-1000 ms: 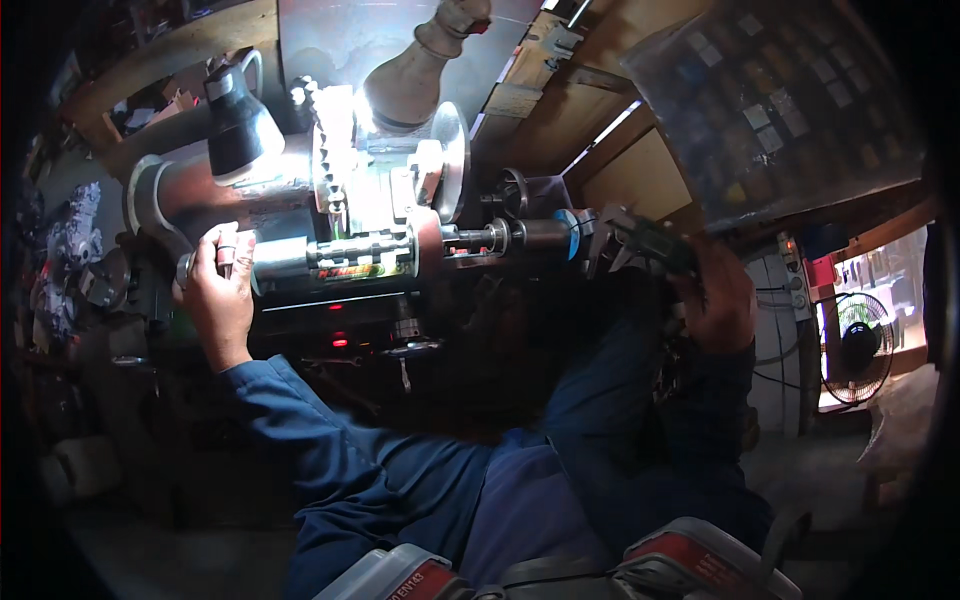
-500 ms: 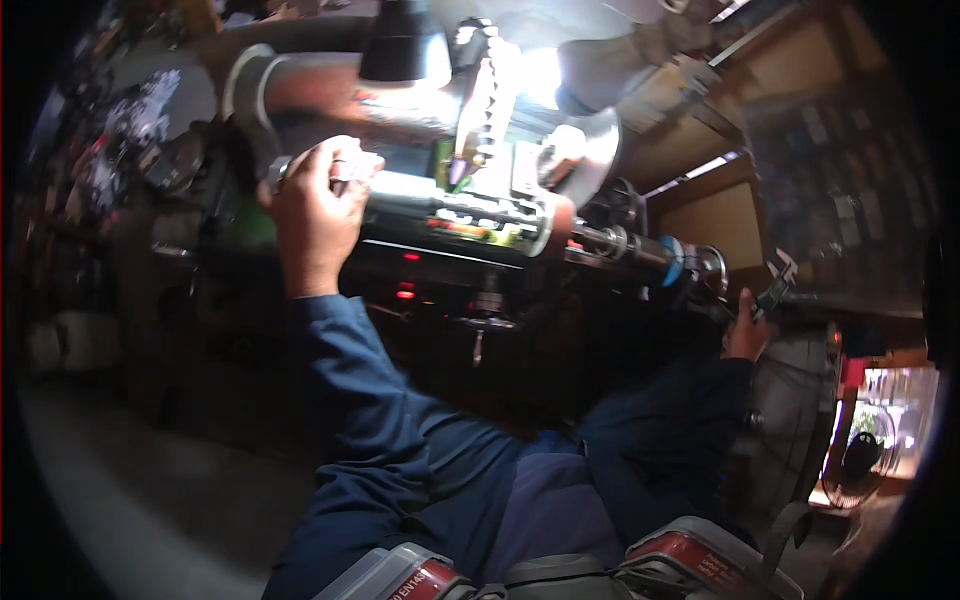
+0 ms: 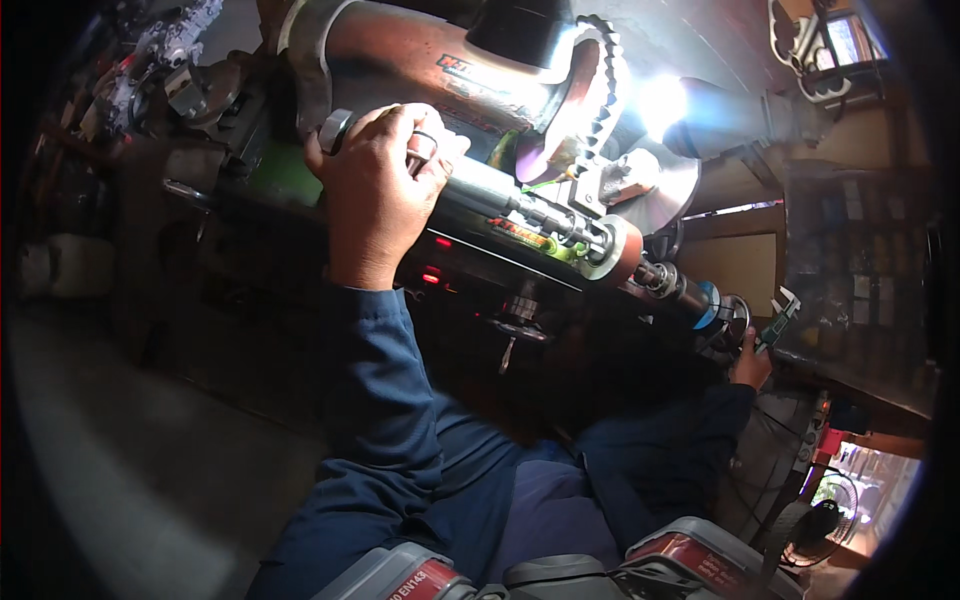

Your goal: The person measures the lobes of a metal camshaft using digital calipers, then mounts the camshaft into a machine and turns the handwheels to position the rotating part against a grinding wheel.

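My left hand (image 3: 383, 195) is closed around the left end of a bright metal cylinder (image 3: 482, 186) on a machine, palm toward me. A thin stepped shaft (image 3: 555, 222) runs from that cylinder to a red-brown round flange (image 3: 626, 250) on the right. Farther right, my right hand (image 3: 751, 368) is closed on a digital caliper (image 3: 779, 320), whose jaws point up and away from me. That hand is beside a metal handwheel (image 3: 738, 316); whether its fingers touch the wheel I cannot tell.
A worn red curved housing (image 3: 420, 60) and a black lamp shade (image 3: 520, 35) stand behind the shaft, near a pale disc (image 3: 668, 192). A small crank handle (image 3: 508, 350) hangs below the machine's front. At lower right stands a fan (image 3: 825, 518).
The whole view has swung, so the machine sits tilted and farther right in the picture. My left hand stays on the cylinder's end, and my right hand still has the caliper.
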Tool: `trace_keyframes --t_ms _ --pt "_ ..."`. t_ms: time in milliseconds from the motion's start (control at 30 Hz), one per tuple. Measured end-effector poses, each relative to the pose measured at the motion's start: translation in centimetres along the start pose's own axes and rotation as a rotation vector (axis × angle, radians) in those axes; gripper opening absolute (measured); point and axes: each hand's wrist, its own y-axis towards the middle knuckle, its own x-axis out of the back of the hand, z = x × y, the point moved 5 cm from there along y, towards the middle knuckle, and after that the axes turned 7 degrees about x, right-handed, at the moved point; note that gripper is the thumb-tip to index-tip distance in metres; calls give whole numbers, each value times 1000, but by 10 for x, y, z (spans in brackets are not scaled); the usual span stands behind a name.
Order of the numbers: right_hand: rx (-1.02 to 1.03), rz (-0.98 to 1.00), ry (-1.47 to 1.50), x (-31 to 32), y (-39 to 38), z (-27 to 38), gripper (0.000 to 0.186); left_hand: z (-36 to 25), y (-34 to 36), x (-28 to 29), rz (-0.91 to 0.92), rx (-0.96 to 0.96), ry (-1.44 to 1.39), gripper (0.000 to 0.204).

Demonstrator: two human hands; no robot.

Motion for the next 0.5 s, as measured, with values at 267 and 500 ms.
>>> trace_keyframes --t_ms 267,500 --pt "-62 33 -51 -13 38 -13 54 0 3 -1 20 24 -64 30" --pt "-68 68 73 -15 46 -26 56 1 4 -1 17 33 -98 31"
